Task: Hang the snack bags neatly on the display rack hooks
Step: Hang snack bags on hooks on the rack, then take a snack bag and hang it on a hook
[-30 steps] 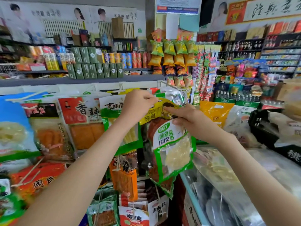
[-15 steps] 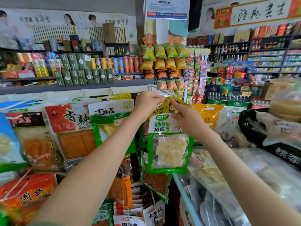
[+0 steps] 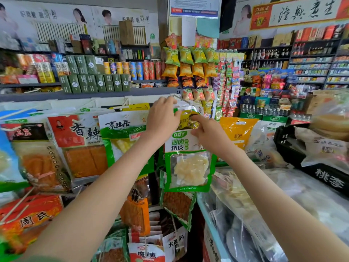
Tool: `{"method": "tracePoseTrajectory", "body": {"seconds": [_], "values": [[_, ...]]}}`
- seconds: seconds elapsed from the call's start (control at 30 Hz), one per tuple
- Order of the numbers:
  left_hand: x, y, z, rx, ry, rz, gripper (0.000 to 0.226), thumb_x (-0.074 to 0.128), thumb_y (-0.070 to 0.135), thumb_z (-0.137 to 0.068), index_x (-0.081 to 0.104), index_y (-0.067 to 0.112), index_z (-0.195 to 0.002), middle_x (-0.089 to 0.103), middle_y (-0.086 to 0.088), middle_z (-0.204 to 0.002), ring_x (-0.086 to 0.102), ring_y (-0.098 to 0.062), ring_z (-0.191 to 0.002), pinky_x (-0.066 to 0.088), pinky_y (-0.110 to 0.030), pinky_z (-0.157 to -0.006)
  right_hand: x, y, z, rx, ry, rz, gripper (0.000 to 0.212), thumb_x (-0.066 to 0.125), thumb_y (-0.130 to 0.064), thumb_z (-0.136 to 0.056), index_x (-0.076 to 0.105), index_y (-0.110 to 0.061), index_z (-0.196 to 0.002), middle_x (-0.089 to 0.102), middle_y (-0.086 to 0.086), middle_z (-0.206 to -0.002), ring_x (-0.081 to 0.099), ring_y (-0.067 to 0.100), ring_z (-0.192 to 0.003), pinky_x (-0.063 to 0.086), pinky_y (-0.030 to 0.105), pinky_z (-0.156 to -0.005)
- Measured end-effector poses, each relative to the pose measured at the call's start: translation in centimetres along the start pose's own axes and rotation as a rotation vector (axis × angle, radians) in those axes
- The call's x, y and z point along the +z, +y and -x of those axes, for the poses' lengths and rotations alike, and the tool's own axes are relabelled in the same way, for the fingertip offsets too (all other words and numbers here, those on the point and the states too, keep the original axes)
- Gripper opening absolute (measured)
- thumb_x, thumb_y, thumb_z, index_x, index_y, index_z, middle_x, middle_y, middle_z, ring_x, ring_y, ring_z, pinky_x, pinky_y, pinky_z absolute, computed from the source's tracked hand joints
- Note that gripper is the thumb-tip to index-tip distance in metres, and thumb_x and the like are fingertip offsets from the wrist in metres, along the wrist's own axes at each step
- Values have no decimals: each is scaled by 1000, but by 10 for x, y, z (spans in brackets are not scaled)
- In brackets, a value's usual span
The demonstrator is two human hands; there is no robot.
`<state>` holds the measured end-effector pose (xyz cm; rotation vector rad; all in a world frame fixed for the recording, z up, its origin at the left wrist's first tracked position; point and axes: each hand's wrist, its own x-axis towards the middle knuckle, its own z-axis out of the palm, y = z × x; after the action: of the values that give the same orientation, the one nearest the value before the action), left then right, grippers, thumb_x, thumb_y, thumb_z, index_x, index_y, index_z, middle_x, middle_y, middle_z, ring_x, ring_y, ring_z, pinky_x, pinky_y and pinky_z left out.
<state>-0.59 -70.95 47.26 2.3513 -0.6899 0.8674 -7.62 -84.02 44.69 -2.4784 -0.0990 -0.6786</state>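
One bag in work, many hung. Noted full hooks along the display rack [image 3: 105,103]: red-headed bag [image 3: 75,146], green-banded bag [image 3: 122,137], further packs on the rows below, mostly flat and face out.

Located the green-and-white bag [image 3: 187,161] just below the white wire hook [image 3: 177,97], upright, overlapping a yellow bag [image 3: 186,121] behind it. Cannot tell whether its hang hole is over the wire; judged not yet seated.

Left hand [image 3: 163,118]: fingers curled over the top edge of the yellow bag beside the hook; thumb hidden. Right hand [image 3: 209,135]: pinching the header of the green-and-white bag, index finger stretched up to the yellow bag's hang hole.

Judged remaining: threading and squaring this bag; possibly more stock, given loose packs in the black crate [image 3: 294,148] well to the right.

Materials: glossy printed film, clear window showing pale, lumpy contents; flat sealed edges, limp and likely to swing. Hook thin, rigid, painted wire.
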Motion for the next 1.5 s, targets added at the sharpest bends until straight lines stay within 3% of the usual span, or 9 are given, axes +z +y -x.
{"method": "tracePoseTrajectory", "body": {"seconds": [0.1,0.2,0.53,0.73,0.93,1.17,1.23,1.3,1.5], "values": [[-16,-6,33,124,-87,76,27,54,42,-90,61,17,-101,61,1,-97,57,-16,-90,48,-33,-79,5,-7,8,-68,44,39,7,52,-6,-89,58,-8,-92,42,-3,-63,39,22,-82,21,31,-58],[-20,-21,58,94,-400,53,27,53,50,-88,63,26,-95,64,3,-85,60,-18,-77,47,-35,-72,17,-19,13,-128,49,57,13,51,1,-85,62,-5,-84,47,-6,-63,45,26,-80,23,28,-63],[-34,-82,103,-39,-441,264,17,55,34,-92,68,23,-93,68,-1,-82,62,-25,-76,46,-37,-69,75,-51,28,-161,-80,45,13,52,-6,-90,65,-1,-89,42,-8,-59,41,22,-79,15,25,-61],[-35,-117,142,-105,-455,205,18,54,31,-93,68,20,-90,54,13,-63,49,-7,-55,32,-26,-49,123,-58,47,-103,-226,4,15,54,-15,-91,62,-5,-84,57,10,-72,45,28,-85,23,30,-64],[-43,-137,193,-223,-514,204,21,53,30,-94,69,21,-104,69,5,-91,62,-21,-73,42,-32,-63,165,-71,77,-101,-305,-17,18,55,-16,-92,64,-1,-86,56,6,-72,45,24,-81,20,25,-64],[-70,-162,254,-378,-503,142,19,54,30,-93,70,22,-98,68,6,-78,60,-15,-61,49,-33,-57,213,-90,110,-125,-440,-99,38,56,-18,-91,46,-12,-55,45,8,-55,37,20,-59,26,28,-68],[-84,-168,271,-434,-499,104,19,53,29,-94,69,19,-96,58,11,-65,49,-3,-46,35,-19,-45,219,-99,120,-126,-473,-134,26,56,-20,-91,54,-17,-65,53,4,-64,45,17,-65,30,30,-72],[-96,-180,289,-484,-508,57,20,53,29,-94,68,17,-97,61,8,-67,45,-3,-40,32,-18,-42,228,-103,130,-127,-482,-159,19,56,-26,-91,62,-14,-104,62,8,-98,53,22,-95,39,33,-85],[-123,-225,321,-568,-470,29,19,55,29,-93,71,19,-98,71,0,-92,65,-24,-77,52,-38,-70,249,-117,138,-2,-498,-215,41,46,-20,-96,39,-11,-136,45,12,-130,38,29,-121,35,37,-98]]}}
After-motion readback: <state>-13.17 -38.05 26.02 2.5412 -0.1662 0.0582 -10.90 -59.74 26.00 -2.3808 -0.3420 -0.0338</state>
